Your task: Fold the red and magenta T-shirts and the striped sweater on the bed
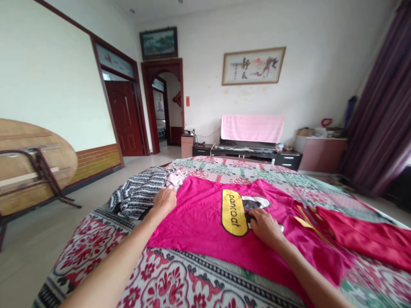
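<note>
A bright pink T-shirt [199, 218] lies spread on the patterned bed cover [160, 278]. Its front carries a yellow patch reading "pancoat" and a black-and-white print. At the shirt's left edge my left hand [165, 201] is closed, with the fabric's edge at its fingers. My right hand [266, 226] rests on the print beside the yellow patch, fingers lying over the cloth and partly hidden from this side. Right of the shirt is a red garment [369, 239], with yellow strips [305, 220] near where the two meet.
A black-and-white patterned garment [138, 192] lies bunched at the left, near a pale pink crumpled cloth [175, 177]. On the floor at left leans a folded round table [35, 154]. A low black cabinet [289, 159] stands beyond the bed, and a purple curtain [372, 111] hangs at right.
</note>
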`<action>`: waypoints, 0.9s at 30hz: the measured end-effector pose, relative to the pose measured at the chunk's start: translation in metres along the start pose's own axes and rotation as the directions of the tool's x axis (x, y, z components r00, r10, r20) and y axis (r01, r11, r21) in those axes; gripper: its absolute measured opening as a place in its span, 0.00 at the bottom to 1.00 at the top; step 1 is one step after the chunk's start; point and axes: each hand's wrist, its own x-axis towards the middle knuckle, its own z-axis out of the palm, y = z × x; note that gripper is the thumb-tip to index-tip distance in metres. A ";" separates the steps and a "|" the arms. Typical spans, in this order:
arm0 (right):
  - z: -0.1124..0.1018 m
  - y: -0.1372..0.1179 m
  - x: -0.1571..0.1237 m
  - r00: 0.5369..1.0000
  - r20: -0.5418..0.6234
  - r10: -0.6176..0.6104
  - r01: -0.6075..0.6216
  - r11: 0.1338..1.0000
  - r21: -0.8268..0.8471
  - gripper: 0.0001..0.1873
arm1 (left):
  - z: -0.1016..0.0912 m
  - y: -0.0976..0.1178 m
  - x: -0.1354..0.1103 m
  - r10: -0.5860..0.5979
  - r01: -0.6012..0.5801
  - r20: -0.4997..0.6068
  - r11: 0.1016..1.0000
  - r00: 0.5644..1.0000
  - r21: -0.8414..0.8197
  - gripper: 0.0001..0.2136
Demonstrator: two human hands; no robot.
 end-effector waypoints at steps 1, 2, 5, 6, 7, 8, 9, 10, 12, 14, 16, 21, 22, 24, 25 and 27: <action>0.001 0.000 -0.003 1.000 -0.028 0.001 -0.002 1.000 -0.003 0.20 | 0.000 -0.005 0.009 0.013 -0.013 -0.016 0.999 1.000 0.029 0.16; 0.002 0.000 -0.006 0.999 -0.052 0.002 -0.002 1.000 -0.007 0.19 | 0.001 -0.009 0.019 0.032 -0.031 -0.029 0.998 0.999 0.055 0.16; 0.004 0.002 -0.010 0.996 -0.091 -0.003 0.001 1.000 -0.014 0.19 | 0.013 -0.019 0.048 0.102 -0.094 -0.075 0.990 0.992 0.104 0.14; 0.004 0.003 -0.011 0.995 -0.098 -0.009 0.008 1.000 -0.013 0.19 | 0.019 -0.021 0.057 0.128 -0.116 -0.101 0.987 0.987 0.111 0.14; 0.005 0.003 -0.011 0.994 -0.105 -0.016 0.015 1.000 -0.012 0.19 | 0.025 -0.022 0.066 0.154 -0.140 -0.123 0.983 0.980 0.116 0.13; 0.006 0.004 -0.011 0.993 -0.114 -0.022 0.021 1.000 -0.010 0.19 | 0.031 -0.023 0.073 0.178 -0.162 -0.137 0.979 0.975 0.121 0.13; 0.007 0.004 -0.011 0.992 -0.123 -0.026 0.026 1.000 -0.009 0.19 | 0.036 -0.023 0.080 0.199 -0.182 -0.139 0.975 0.970 0.126 0.13; 0.008 0.004 -0.011 0.991 -0.131 -0.028 0.027 1.000 -0.008 0.19 | 0.041 -0.022 0.087 0.216 -0.199 -0.138 0.971 0.966 0.130 0.13; 0.009 0.004 -0.010 0.989 -0.142 -0.028 0.027 1.000 -0.007 0.18 | 0.049 -0.022 0.097 0.236 -0.219 -0.146 0.968 0.961 0.124 0.14; 0.010 0.004 -0.010 0.989 -0.143 -0.026 0.025 1.000 -0.009 0.18 | 0.055 -0.022 0.106 0.238 -0.227 -0.145 0.970 0.960 0.090 0.16; 0.009 0.002 -0.010 0.990 -0.141 -0.019 0.018 1.000 -0.013 0.18 | 0.060 -0.023 0.114 0.232 -0.228 -0.111 0.972 0.966 0.049 0.17; 0.007 0.000 -0.011 0.991 -0.134 -0.002 0.000 1.000 -0.018 0.19 | 0.066 -0.018 0.125 0.100 -0.100 -0.054 0.995 0.994 -0.004 0.15; 0.007 -0.001 -0.011 0.991 -0.135 -0.001 -0.002 1.000 -0.017 0.19 | 0.065 -0.015 0.126 0.048 -0.049 -0.060 0.999 0.997 -0.019 0.15; 0.007 -0.001 -0.012 0.990 -0.140 0.001 -0.002 1.000 -0.012 0.18 | 0.062 -0.010 0.128 -0.044 0.041 -0.073 0.998 0.996 -0.042 0.16; 0.007 0.000 -0.012 0.990 -0.143 0.001 -0.003 1.000 -0.009 0.18 | 0.059 -0.009 0.129 -0.089 0.085 -0.081 0.995 0.993 -0.058 0.17; 0.008 0.000 -0.012 0.989 -0.150 0.001 -0.001 1.000 -0.003 0.18 | 0.051 -0.008 0.132 -0.195 0.177 -0.106 0.971 0.975 -0.161 0.17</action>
